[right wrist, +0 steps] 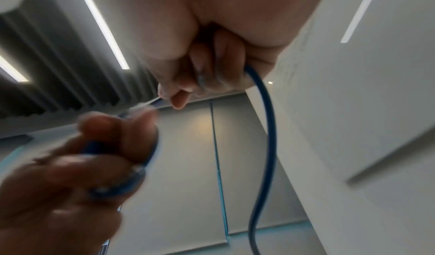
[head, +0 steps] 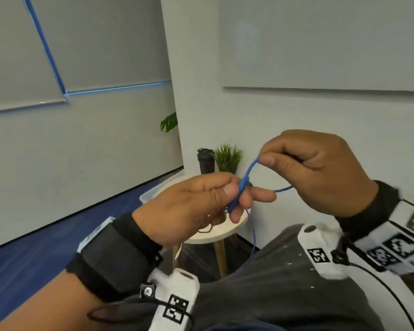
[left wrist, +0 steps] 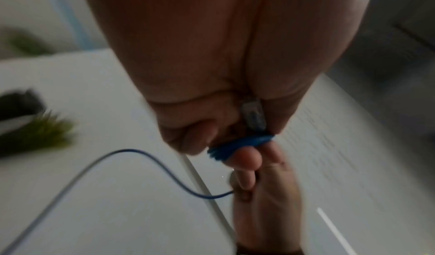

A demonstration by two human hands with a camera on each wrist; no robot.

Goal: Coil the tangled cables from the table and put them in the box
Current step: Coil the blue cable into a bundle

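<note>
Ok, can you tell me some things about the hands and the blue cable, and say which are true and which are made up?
1. Both hands hold the same blue cable. True.
2. The left hand is empty and flat. False: its fingers grip a small bundle of the blue cable.
3. The right hand pinches the cable between thumb and finger. True.
4. All of the cable is wound up. False: a loose length hangs down below the hands.
5. The round table stands beyond the hands, with a green plant on it. True.
</note>
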